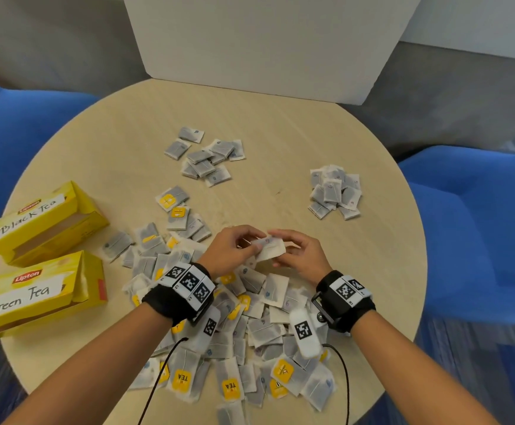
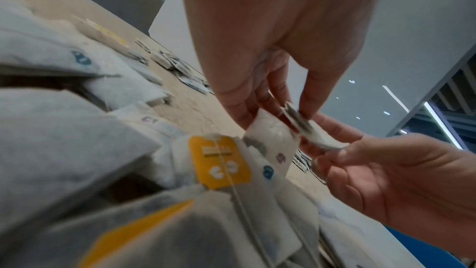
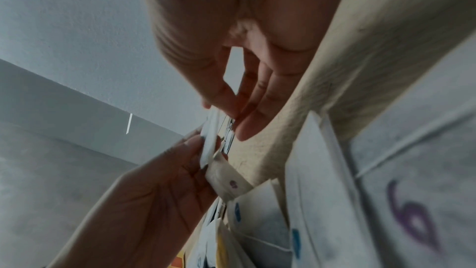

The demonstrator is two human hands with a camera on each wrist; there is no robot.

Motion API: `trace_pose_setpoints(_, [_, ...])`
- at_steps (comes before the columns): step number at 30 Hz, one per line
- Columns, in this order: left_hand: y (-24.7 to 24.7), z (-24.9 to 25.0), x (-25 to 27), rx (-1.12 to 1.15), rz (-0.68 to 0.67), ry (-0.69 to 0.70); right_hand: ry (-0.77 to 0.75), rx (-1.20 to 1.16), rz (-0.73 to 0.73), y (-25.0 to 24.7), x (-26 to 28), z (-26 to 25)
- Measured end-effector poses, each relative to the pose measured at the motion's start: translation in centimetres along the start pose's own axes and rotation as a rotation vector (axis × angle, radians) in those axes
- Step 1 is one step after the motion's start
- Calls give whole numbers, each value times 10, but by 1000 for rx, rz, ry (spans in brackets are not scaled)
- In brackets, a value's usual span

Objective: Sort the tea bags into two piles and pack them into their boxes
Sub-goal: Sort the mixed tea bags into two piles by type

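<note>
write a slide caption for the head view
Both hands hold tea bags above a big loose heap, two small piles beyond.

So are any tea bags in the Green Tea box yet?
Cannot tell: in the head view the Green Tea box lies on its side and its inside is not visible.

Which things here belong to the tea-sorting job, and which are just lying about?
Job:
- held bags, in both hands
- unsorted heap
- far pile
- right pile
- Black Tea box
- Green Tea box

Lying about:
- table
- blue chairs
- white board
</note>
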State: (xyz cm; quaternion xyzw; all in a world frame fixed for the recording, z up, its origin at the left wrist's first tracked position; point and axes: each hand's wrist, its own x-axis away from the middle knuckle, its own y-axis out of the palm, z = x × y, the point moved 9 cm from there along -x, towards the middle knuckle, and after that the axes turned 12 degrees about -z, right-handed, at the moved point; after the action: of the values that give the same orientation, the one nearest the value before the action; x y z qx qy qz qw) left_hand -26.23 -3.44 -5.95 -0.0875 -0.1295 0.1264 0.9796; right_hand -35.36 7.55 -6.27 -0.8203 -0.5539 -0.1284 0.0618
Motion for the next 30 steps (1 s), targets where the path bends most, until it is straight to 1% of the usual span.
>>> trace_pose_setpoints(3, [-4,-3,2,34,48,-12,113,-173,-21,4,4,9])
trace_pose_setpoints(4, [-4,-4,2,34,55,-14,133,-199,-27,7,6,9])
trace_pose_setpoints(5, [-3,-4,2,32,54,-20,145,-189,-21,8,5,8])
trace_pose_setpoints(7, [2,-4,2,23,26,-55,167,-76,38,-2,1,3])
trace_pose_setpoints(9, [6,-6,1,-54,-26,-101,172,22,187,-34,-8,-9])
trace_pose_setpoints(11, [5,-7,2,-233,-69,-129,136,48,378,-82,-18,-25])
trace_pose_setpoints(12, [2,-8,2,-292,-70,-140,118,58,479,-107,-21,-32])
trace_pose_setpoints(14, [-10,-11,3,-293,-16,-179,141,134,658,-152,-23,-37])
trace_pose_setpoints(16, [-25,-15,5,-224,91,-223,202,229,740,-181,-26,-34])
trace_pose_setpoints(18, [-42,-23,8,-121,219,-258,265,304,764,-195,-30,-27])
trace_pose_setpoints(20, [-52,-32,13,25,302,-280,321,406,757,-200,-35,-20])
trace_pose_setpoints(23, [-53,-34,17,192,286,-262,361,566,727,-198,-40,-18])
trace_pose_setpoints(25, [-50,-29,18,223,251,-217,326,576,749,-193,-39,-23])
trace_pose_setpoints(27, [-47,-25,17,211,216,-185,231,551,784,-184,-35,-32])
trace_pose_setpoints(28, [-44,-23,15,198,199,-174,169,558,770,-174,-35,-39])
trace_pose_setpoints(29, [-42,-21,14,190,180,-165,110,575,717,-159,-37,-44])
trace_pose_setpoints(30, [-40,-20,11,184,164,-161,58,591,623,-141,-40,-49])
